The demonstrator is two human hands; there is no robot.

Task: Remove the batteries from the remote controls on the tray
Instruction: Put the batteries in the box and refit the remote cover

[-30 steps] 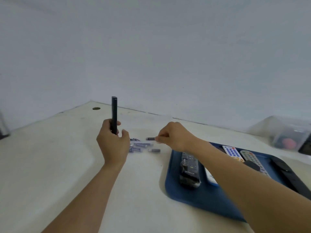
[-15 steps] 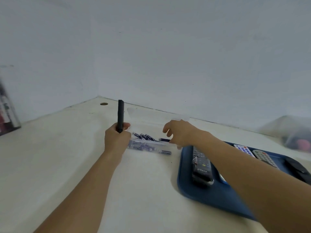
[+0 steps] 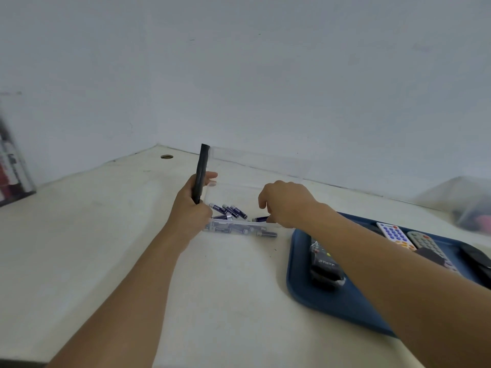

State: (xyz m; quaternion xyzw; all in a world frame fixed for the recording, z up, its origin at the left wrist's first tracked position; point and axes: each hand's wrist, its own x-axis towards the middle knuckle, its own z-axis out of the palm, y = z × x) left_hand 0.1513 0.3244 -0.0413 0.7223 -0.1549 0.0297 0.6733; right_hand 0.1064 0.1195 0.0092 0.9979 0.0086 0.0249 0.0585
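Above clear box [image 3: 261,166]: right hand [image 3: 285,204] pinching battery [image 3: 259,218] at near right rim; left hand [image 3: 191,208] clamped round upright remote [image 3: 200,173]. Risk: release on rim, battery rolling off toward tray [image 3: 332,301]. More remotes [image 3: 325,264] on tray, right.

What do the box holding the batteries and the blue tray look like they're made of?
The box looks like clear, glossy plastic: the batteries and the wall show through it. The tray looks like matte blue moulded plastic with a rounded raised rim, though that is only its look.
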